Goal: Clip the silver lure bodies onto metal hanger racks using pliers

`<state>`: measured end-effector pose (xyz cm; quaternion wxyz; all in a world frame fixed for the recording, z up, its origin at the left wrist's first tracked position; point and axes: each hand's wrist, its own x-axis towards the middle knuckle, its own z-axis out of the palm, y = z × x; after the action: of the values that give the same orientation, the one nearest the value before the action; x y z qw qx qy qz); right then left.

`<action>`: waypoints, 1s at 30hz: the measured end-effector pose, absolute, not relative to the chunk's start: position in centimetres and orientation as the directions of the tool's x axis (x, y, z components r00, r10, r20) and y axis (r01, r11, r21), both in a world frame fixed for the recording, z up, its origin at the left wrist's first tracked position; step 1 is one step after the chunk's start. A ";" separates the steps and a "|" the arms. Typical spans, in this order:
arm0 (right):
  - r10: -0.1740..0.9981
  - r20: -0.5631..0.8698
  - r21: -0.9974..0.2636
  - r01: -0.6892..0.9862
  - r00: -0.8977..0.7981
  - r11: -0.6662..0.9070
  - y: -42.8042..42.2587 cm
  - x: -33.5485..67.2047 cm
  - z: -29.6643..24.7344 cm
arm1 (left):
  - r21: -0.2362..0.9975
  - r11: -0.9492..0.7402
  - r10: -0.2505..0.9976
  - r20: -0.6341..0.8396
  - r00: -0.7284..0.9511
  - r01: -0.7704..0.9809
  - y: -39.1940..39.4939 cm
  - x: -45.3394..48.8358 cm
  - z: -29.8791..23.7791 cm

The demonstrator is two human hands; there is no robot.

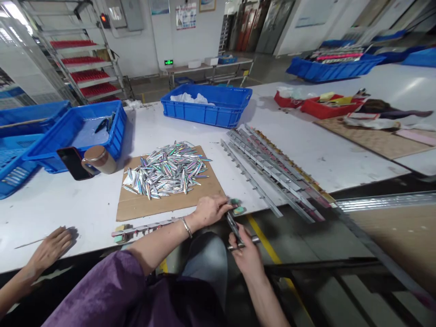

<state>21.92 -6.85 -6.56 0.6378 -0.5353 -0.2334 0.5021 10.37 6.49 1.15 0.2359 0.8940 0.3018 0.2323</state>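
My left hand (pixel 210 210) rests at the front edge of the white table (pixel 306 154), its fingertips pinching a small dark and green piece (pixel 235 206). Just below the edge, my right hand (pixel 248 255) grips a thin metal piece (pixel 235 229) that points up toward the left fingers. A heap of shiny holographic lure-shaped blades (pixel 166 170) lies on a cardboard sheet (pixel 163 204) just beyond my left hand. A narrow metal strip (pixel 146 226) lies along the table edge under my left forearm.
Several long metal racks (pixel 269 168) lie diagonally to the right of the cardboard. Blue crates (pixel 207 111) (pixel 81 131) stand at the back and left, beside a brown mug (pixel 100 160) and a phone (pixel 72 162). Another person's hand (pixel 51 249) rests on the table at lower left.
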 end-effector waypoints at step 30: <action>0.807 -0.324 -0.911 -0.394 0.493 -0.124 -10.0 22.6 -5.0 | 0.488 -0.416 0.905 0.141 0.401 0.767 10.6 6.2 3.4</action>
<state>22.60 -9.96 -5.00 0.6375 -0.5833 -0.1771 0.4711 6.24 10.65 3.43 0.1761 0.8183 0.5110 0.1959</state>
